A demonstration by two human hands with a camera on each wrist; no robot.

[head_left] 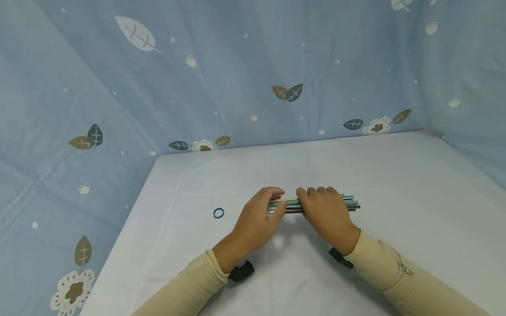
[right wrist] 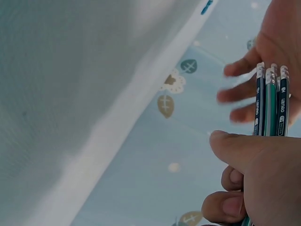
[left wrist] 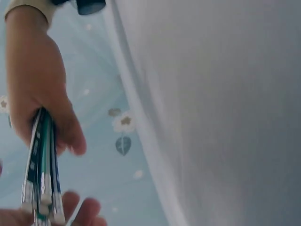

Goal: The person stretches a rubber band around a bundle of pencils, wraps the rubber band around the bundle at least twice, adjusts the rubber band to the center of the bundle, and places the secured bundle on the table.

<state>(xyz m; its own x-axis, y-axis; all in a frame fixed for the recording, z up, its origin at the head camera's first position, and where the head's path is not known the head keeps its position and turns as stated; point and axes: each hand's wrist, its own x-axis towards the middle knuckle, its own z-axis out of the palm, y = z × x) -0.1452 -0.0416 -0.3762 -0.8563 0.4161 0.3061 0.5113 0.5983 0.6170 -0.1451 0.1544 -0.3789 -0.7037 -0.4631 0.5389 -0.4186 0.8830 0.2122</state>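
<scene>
"State the position of the pencil bundle."
"I read it held above the white tabletop, the right hand grasping its midsection with curled fingers."
"Left hand?"
"Released: fingers extended beside the eraser ends. I cannot confirm contact. Left of that hand, a blue ring lies on the tabletop."

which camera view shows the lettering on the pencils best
The right wrist view: close up, it shows pale lettering on the dark pencils just past the right hand. The left wrist view shows only blurred marks on them; in the head view any lettering is too small to read.
</scene>
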